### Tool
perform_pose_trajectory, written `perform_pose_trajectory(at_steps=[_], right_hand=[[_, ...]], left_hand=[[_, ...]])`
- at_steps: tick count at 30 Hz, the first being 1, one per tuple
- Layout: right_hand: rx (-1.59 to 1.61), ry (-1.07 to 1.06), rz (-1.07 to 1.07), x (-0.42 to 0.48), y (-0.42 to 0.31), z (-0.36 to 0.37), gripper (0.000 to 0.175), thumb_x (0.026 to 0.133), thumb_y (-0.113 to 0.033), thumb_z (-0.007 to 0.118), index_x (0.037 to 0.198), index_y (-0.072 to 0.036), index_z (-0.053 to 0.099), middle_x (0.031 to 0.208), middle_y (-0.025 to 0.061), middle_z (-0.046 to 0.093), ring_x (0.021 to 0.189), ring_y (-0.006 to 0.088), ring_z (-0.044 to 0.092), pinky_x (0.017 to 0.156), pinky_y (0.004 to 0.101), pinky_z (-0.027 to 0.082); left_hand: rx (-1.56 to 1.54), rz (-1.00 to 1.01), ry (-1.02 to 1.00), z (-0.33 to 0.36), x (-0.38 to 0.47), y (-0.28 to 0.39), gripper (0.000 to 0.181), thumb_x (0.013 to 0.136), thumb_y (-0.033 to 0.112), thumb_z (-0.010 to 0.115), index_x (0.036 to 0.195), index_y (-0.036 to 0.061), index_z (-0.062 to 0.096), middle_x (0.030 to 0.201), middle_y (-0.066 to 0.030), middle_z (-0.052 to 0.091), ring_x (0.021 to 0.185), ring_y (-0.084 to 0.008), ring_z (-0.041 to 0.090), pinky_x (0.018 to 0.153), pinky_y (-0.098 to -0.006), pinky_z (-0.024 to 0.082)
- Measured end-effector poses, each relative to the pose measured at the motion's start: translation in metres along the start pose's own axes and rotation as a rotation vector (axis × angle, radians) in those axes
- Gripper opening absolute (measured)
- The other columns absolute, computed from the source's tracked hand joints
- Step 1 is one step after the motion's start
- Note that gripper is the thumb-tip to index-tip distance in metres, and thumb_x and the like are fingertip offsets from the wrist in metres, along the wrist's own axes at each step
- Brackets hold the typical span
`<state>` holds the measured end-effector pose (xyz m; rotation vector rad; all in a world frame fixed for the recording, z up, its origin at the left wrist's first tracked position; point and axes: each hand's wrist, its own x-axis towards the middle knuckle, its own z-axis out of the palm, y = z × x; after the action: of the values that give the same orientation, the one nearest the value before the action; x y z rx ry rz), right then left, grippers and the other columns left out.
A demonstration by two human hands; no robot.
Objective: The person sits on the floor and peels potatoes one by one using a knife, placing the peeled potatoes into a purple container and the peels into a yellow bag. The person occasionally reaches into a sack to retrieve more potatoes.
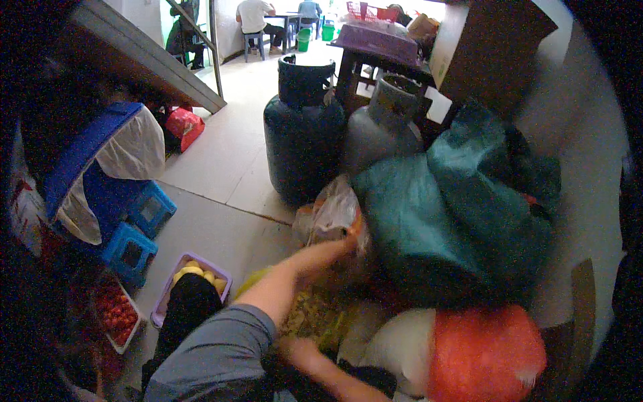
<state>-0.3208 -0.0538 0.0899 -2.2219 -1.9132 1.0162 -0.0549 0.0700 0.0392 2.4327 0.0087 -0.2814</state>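
My left hand [349, 242], at the end of a grey-sleeved arm, reaches to a clear plastic bag [335, 213] with orange parts. Its fingers are blurred and partly hidden at the bag, so their grip is unclear. Nearer to me, my right hand [296, 347] is by the lower edge of a yellow bag or sheet holding yellow-brown pieces [314, 314]; blur hides its fingers too. A lilac plastic basket [227, 287] with pale yellow produce stands left of my left forearm, partly behind a dark trouser leg. Farther left lies a white tray [131, 334] of red produce.
Ahead stand a dark gas cylinder [304, 145] and a grey one [377, 130]. Large green sacks [427, 211] bulge on the right, above a red-and-white sack [485, 352]. Blue stools [128, 254] lie at left, near a sloping stair beam [150, 55]. People sit in the background.
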Motion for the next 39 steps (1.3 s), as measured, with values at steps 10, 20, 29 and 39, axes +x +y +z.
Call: perform_pose_trajectory(at_steps=[10,20,29,39], right_hand=[[-0.059,0.455,0.370,0.033,0.044,-0.008,0.017,0.076,-0.011,0.048,0.083,0.002,0.057,0.082,0.0194,0.060,0.074,0.0323,0.060,0.063,0.0439,0.048],[1.108,0.960,0.246,0.041,-0.079,0.019,0.031,0.086,-0.022,0.043,0.104,0.003,0.042,0.076,0.0126,0.060,0.059,0.0183,0.058,0.055,0.0323,0.046],[0.184,0.995,0.162,0.016,-0.076,0.071,0.029,0.076,-0.001,0.047,0.105,-0.003,0.044,0.087,0.0195,0.056,0.077,0.0376,0.054,0.064,0.0417,0.045],[0.331,0.381,0.768,0.030,0.003,0.058,0.027,0.076,-0.012,0.051,0.102,-0.004,0.050,0.092,0.0204,0.057,0.086,0.0355,0.055,0.066,0.0454,0.043]], left_hand=[[-1.524,0.099,-0.264,-0.094,-0.243,-0.080,0.037,0.080,0.026,0.055,0.109,0.0041,0.048,0.102,-0.0091,0.056,0.093,-0.0225,0.054,0.074,-0.0359,0.046],[-1.891,0.176,-0.112,-0.015,-0.476,-0.032,0.056,0.073,0.015,0.060,0.121,0.0016,0.035,0.112,-0.0129,0.050,0.097,-0.0242,0.054,0.079,-0.0377,0.047],[-1.211,-0.254,0.192,0.044,-0.440,-0.060,0.046,0.062,0.012,0.067,0.103,0.0012,0.050,0.087,-0.0064,0.057,0.071,-0.0157,0.056,0.064,-0.0277,0.047],[-1.372,-0.198,0.131,0.048,-0.416,-0.040,0.052,0.059,0.005,0.067,0.107,0.0031,0.048,0.086,-0.0034,0.056,0.073,-0.0165,0.055,0.066,-0.0289,0.047]])
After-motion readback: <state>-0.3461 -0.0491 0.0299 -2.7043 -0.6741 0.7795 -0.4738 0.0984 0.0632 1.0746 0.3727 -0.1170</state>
